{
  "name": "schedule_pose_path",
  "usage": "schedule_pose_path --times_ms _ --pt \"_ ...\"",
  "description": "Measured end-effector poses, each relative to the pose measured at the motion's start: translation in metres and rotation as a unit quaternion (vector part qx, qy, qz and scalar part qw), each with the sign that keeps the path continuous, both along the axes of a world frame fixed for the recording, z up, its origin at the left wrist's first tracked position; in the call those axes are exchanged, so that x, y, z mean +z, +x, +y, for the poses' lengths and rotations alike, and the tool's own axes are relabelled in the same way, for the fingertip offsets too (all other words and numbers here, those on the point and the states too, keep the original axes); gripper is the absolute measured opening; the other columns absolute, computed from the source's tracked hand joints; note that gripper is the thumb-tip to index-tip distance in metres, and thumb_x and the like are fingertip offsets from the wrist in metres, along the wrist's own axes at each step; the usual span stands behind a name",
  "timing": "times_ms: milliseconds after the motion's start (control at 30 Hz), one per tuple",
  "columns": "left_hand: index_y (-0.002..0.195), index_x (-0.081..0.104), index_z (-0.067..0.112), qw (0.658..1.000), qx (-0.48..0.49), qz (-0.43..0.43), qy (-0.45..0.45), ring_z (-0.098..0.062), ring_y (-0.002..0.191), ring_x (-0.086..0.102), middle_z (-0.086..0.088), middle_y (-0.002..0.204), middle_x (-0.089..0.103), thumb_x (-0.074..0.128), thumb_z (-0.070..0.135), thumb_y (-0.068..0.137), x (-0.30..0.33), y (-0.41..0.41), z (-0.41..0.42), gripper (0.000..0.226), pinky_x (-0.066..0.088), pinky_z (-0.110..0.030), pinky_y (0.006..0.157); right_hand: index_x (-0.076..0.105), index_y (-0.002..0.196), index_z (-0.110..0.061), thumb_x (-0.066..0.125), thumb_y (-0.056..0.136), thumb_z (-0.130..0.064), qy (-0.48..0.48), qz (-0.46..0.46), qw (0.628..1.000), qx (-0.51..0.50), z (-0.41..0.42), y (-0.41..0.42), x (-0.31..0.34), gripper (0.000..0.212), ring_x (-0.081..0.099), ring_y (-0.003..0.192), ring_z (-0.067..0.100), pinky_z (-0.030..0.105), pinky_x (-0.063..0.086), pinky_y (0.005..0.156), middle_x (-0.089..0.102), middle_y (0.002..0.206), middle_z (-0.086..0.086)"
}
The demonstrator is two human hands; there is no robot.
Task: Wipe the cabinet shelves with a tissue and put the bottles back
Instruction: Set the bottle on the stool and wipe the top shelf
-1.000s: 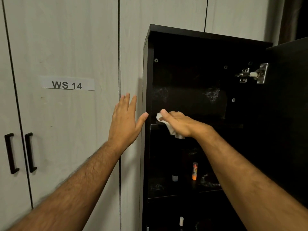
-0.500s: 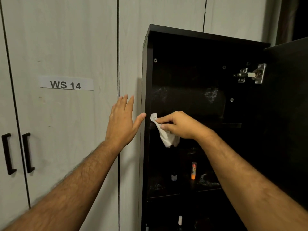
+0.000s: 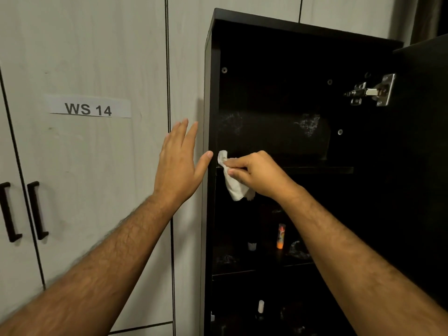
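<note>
A tall black cabinet (image 3: pixel 211 93) stands with its door swung to the right. My right hand (image 3: pixel 257 177) pinches a crumpled white tissue (image 3: pixel 234 184) at the left front end of the upper shelf (image 3: pixel 315 169). My left hand (image 3: pixel 179 166) lies flat with straight fingers against the cabinet's outer left side, its thumb touching the front edge. On the shelf below stand an orange bottle (image 3: pixel 281 236) and a dark bottle with a white label (image 3: pixel 252 244). Lower still, a white-capped bottle (image 3: pixel 260 306) shows in the dark.
Pale wardrobe doors fill the left, with a paper label "WS 14" (image 3: pixel 88 109) and two black handles (image 3: pixel 36 209). The cabinet's black door (image 3: pixel 424 141) stands on the right with a metal hinge (image 3: pixel 373 92). White smudges (image 3: pixel 309 123) mark the cabinet's back panel.
My right hand went from pressing the tissue flat on the shelf to pinching it at the shelf's front left edge, the tissue now hanging down. My left hand stayed flat on the cabinet side.
</note>
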State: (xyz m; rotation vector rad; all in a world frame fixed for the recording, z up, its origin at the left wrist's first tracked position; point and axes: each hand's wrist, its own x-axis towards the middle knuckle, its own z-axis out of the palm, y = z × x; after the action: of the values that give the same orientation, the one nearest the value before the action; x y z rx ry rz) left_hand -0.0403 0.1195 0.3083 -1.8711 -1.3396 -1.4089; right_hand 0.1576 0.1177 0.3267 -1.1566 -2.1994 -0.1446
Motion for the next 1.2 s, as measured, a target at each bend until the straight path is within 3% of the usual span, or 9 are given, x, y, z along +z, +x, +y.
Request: schedule_pose_path --times_ms 133,300,433,600,767,900,1033,1100,1200 --pt "0.153 0.023 0.017 0.999 0.0 0.016 0.035 -0.022 0.149 0.013 -0.007 0.161 0.018 0.052 0.043 0.096 0.002 0.011 -0.004 0.069 0.011 -0.036 0.118 0.063 0.128 -0.026 0.062 0.094 -0.029 -0.019 0.006 1.0 0.003 0.007 0.031 -0.001 0.034 0.053 0.124 0.003 0.006 0.032 0.1 0.063 0.129 -0.005" --pt "0.151 0.026 0.012 0.994 -0.02 0.051 0.092 -0.026 0.149 0.01 -0.012 0.16 0.018 0.053 0.037 0.096 0.003 0.037 -0.01 0.067 0.012 -0.043 0.121 0.063 0.127 -0.025 0.063 0.094 -0.027 -0.022 -0.003 1.0 -0.011 0.015 0.064 -0.001 0.033 0.052 0.125 0.003 0.026 0.024 0.119 0.064 0.128 -0.008" --pt "0.149 0.031 0.009 0.989 -0.047 0.075 0.118 -0.028 0.149 0.011 -0.014 0.159 0.02 0.053 0.034 0.096 0.005 0.058 -0.011 0.063 0.011 -0.045 0.121 0.062 0.128 -0.025 0.062 0.094 -0.026 -0.039 -0.009 0.999 -0.026 0.015 0.088 0.002 0.034 0.051 0.125 0.001 0.014 0.024 0.109 0.062 0.129 -0.01" --pt "0.15 0.029 0.011 0.989 -0.063 0.097 0.095 -0.025 0.149 0.008 -0.013 0.16 0.017 0.052 0.034 0.095 0.01 0.087 -0.01 0.064 0.005 -0.04 0.122 0.063 0.128 -0.027 0.063 0.093 -0.026 -0.053 -0.012 0.998 -0.032 0.016 0.117 0.004 0.034 0.053 0.123 0.0 0.018 0.03 0.11 0.063 0.129 -0.011" --pt "0.151 0.027 0.013 0.991 -0.051 0.118 0.048 -0.022 0.15 0.005 -0.011 0.161 0.013 0.053 0.036 0.096 0.013 0.109 -0.002 0.065 0.003 -0.037 0.121 0.062 0.128 -0.027 0.063 0.093 -0.02 -0.059 -0.018 0.996 -0.058 0.015 0.146 0.007 0.036 0.054 0.121 0.0 -0.003 0.025 0.09 0.063 0.129 -0.011" --pt "0.151 0.026 0.014 0.991 -0.051 0.118 0.025 -0.021 0.15 0.005 -0.01 0.161 0.013 0.052 0.036 0.096 0.015 0.122 0.007 0.065 0.002 -0.036 0.12 0.06 0.131 -0.031 0.061 0.095 -0.015 -0.095 -0.018 0.992 -0.086 0.011 0.168 0.015 0.04 0.055 0.121 0.006 0.012 0.038 0.094 0.06 0.132 -0.008" --pt "0.152 0.023 0.015 0.993 -0.056 0.106 0.017 -0.02 0.149 0.006 -0.009 0.161 0.014 0.052 0.036 0.096 0.02 0.136 0.016 0.067 0.003 -0.036 0.12 0.054 0.135 -0.036 0.054 0.098 -0.013 -0.123 -0.033 0.984 -0.128 0.009 0.183 0.022 0.044 0.056 0.083 0.001 0.016 0.047 0.071 0.06 0.124 -0.007" --pt "0.152 0.022 0.014 0.993 -0.06 0.099 0.019 -0.02 0.149 0.008 -0.009 0.161 0.016 0.053 0.036 0.096 0.023 0.143 0.019 0.068 0.004 -0.037 0.12 0.057 0.133 -0.036 0.052 0.099 -0.018 -0.121 -0.055 0.979 -0.153 0.01 0.188 0.026 0.038 0.061 0.091 0.007 0.026 0.056 0.075 0.061 0.124 -0.006" --pt "0.152 0.021 0.013 0.993 -0.067 0.093 0.024 -0.021 0.149 0.01 -0.009 0.16 0.018 0.053 0.036 0.096 0.025 0.151 0.022 0.069 0.005 -0.037 0.121 0.056 0.134 -0.033 0.05 0.098 -0.011 -0.119 -0.123 0.962 -0.211 0.008 0.192 0.032 0.042 0.059 0.112 0.02 0.034 0.054 0.09 0.058 0.132 0.001"
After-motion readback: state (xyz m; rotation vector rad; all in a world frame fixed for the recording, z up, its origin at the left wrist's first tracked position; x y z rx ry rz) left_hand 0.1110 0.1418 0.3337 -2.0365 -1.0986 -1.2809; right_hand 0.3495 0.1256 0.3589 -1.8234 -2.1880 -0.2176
